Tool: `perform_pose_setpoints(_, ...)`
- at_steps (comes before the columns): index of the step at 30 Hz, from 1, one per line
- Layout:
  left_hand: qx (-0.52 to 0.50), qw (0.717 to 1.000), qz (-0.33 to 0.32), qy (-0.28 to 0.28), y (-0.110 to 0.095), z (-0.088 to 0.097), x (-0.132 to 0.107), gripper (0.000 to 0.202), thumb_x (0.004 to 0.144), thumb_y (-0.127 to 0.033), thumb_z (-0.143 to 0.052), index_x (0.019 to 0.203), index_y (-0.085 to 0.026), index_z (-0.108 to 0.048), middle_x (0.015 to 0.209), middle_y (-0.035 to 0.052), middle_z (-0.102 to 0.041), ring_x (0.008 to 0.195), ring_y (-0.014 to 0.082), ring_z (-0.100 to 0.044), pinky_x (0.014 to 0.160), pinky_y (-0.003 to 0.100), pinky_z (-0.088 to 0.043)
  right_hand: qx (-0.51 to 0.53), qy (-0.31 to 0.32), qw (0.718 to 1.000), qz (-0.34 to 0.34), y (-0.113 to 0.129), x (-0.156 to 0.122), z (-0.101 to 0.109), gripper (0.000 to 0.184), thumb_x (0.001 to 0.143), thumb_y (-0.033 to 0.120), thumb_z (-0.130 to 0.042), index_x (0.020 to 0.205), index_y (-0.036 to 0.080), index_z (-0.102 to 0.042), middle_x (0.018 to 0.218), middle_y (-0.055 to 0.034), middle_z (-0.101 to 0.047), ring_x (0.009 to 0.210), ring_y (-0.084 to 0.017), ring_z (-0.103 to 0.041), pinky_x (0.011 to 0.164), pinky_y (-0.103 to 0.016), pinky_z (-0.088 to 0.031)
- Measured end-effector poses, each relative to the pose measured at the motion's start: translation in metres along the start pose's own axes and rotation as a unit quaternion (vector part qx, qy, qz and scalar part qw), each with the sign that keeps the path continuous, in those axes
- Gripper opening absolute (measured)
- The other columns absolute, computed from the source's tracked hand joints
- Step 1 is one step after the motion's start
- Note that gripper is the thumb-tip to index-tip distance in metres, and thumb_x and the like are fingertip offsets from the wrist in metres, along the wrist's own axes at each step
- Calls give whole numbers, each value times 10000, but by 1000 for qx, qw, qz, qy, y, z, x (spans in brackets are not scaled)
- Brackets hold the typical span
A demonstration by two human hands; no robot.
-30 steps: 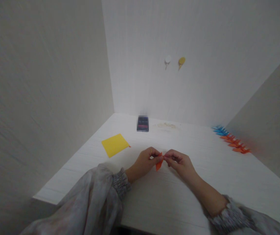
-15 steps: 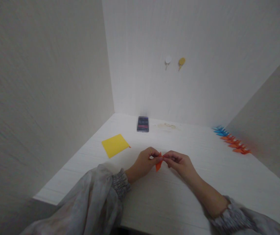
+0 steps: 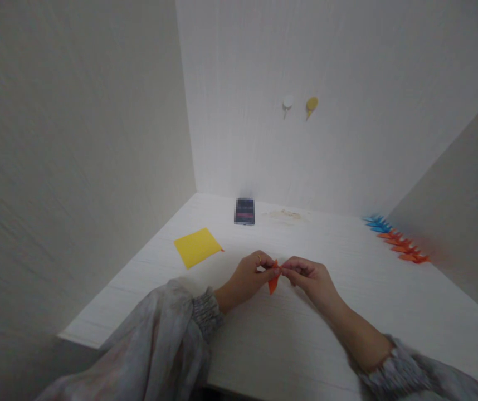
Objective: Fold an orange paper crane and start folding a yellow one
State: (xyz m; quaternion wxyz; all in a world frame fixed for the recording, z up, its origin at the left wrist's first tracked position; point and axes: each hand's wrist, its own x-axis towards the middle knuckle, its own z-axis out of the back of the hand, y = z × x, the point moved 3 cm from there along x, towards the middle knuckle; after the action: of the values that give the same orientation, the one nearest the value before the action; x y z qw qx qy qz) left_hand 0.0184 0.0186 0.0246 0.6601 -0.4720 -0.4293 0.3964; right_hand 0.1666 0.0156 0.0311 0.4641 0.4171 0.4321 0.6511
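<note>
A small folded orange paper piece [image 3: 273, 283] hangs between my two hands just above the white table [image 3: 347, 312]. My left hand [image 3: 250, 275], with a ring on one finger, pinches its upper left edge. From the right, my right hand [image 3: 309, 278] pinches the same top corner with closed fingers. Both hands meet at the middle of the table.
A yellow paper square [image 3: 197, 247] lies to the left. A small dark box [image 3: 244, 211] stands near the back wall. A row of folded blue and orange paper pieces [image 3: 395, 239] lines the right wall. Two round pins [image 3: 300, 104] stick in the back wall.
Almost nothing has moved; my hands keep their pinch on the orange piece, with only a slight shift of the fingers.
</note>
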Motion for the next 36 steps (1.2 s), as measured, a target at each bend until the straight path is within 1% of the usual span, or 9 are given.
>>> perform_pose_setpoints(6,9,1000,-14,7,0,-1,1,192,710,-330,-557,726,-140,-572,754,20,-517,691,110,-494,561,201,-405,6,-4,1000,-4,-2,-1,1,224,651,379,-616,672,156,-613,484,27,-503,422,-76,-402,398,-206,-307)
perform_pose_setpoints(12,3,1000,-25,12,-1,0,0,182,714,-318,-555,719,-136,-565,743,17,-505,684,106,-485,552,196,-398,32,-11,999,-11,0,-1,0,177,633,326,-637,648,151,-612,466,35,-503,406,-68,-400,399,-202,-302)
perform_pose_setpoints(16,-20,1000,-22,-4,-4,1,0,180,704,-315,-568,707,-136,-557,739,14,-508,690,108,-486,583,212,-406,43,-1,999,-18,2,-1,0,169,631,312,-642,678,150,-624,493,30,-519,437,-76,-423,429,-211,-322)
perform_pose_setpoints(20,-47,998,-21,-22,-3,2,0,173,707,-304,-571,741,-136,-543,717,8,-522,688,107,-492,613,226,-414,54,-4,998,-31,-1,0,1,160,623,302,-646,676,153,-621,491,31,-524,440,-80,-432,443,-217,-332)
perform_pose_setpoints(24,-51,998,-25,-9,-1,1,0,175,725,-294,-560,813,-143,-553,785,28,-543,748,118,-502,630,223,-426,73,7,997,-30,-3,1,0,152,642,303,-634,652,152,-617,533,16,-556,449,-80,-438,452,-221,-335)
perform_pose_setpoints(26,-52,998,-28,-3,-2,0,0,167,727,-289,-558,805,-142,-560,789,29,-543,756,119,-503,631,224,-431,94,18,995,-30,-4,1,-1,145,651,296,-632,650,152,-616,539,17,-559,448,-75,-435,456,-217,-331)
perform_pose_setpoints(30,-61,997,-50,-8,-5,1,0,130,722,-264,-565,754,-139,-572,767,21,-527,740,113,-501,622,223,-436,144,41,988,-37,-5,2,-3,145,683,285,-616,629,150,-617,533,20,-556,443,-65,-433,468,-212,-322)
perform_pose_setpoints(36,-33,993,-107,-29,-5,4,1,72,695,-205,-595,743,-155,-613,776,24,-528,752,115,-509,663,236,-430,188,64,978,-64,-6,0,-5,144,697,279,-609,624,156,-622,537,19,-556,440,-64,-428,460,-214,-296)
